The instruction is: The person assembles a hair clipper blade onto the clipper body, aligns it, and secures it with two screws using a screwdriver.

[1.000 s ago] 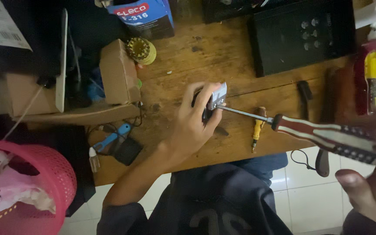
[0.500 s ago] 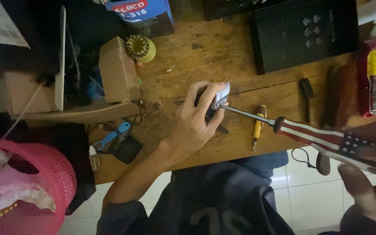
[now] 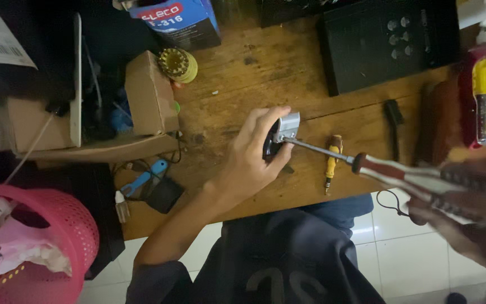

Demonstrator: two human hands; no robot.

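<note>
My left hand (image 3: 251, 160) grips a small black and silver device (image 3: 283, 130) against the wooden table (image 3: 237, 84). My right hand (image 3: 468, 211), blurred at the right edge, holds the red and white handle of a long screwdriver (image 3: 406, 171). The screwdriver's metal shaft runs left, and its tip touches the silver part of the device. A small yellow-handled screwdriver (image 3: 331, 164) lies on the table just below the shaft.
A black box (image 3: 383, 42) with buttons sits at the back right. At the far right lies a red and yellow bottle (image 3: 485, 95). A cardboard box (image 3: 150, 95), a yellow spool (image 3: 179, 65) and a blue box (image 3: 178, 19) stand at left. A pink basket (image 3: 40, 242) is on the floor.
My right hand and the screwdriver handle have shifted slightly, and the view has drifted a little. My left hand still grips the device in the same spot.
</note>
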